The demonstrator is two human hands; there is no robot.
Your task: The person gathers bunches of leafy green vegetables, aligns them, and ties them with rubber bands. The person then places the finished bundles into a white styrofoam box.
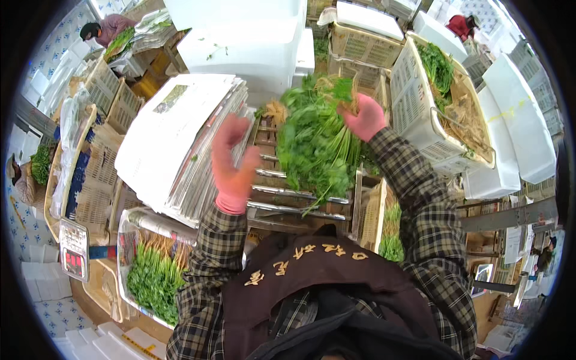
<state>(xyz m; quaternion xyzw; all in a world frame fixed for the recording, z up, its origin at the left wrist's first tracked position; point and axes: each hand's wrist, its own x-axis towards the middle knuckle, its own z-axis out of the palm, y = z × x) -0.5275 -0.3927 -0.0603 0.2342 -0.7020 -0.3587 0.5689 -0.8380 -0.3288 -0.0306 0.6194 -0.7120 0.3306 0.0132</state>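
Note:
My left hand (231, 162), in a pink glove and blurred, is raised with fingers apart at the right edge of a stack of newspapers (180, 144). Nothing shows in it. In a pink glove too, my right hand (364, 119) closes on the root ends of leafy greens (317, 135) that look like coriander. Their pale stems slant down from that hand, and the leaves spread to the left. Beneath this pile run the metal rollers (297, 191) of a rack. The exact grip of the fingers around the roots is partly hidden.
A foam box (243, 49) stands behind the rack. To the right, a plastic crate (416, 99) holds greens and brown paper. Rooted greens (157, 274) fill a lined crate at lower left, beside a scale display (74, 249). Other people (110, 29) are farther off.

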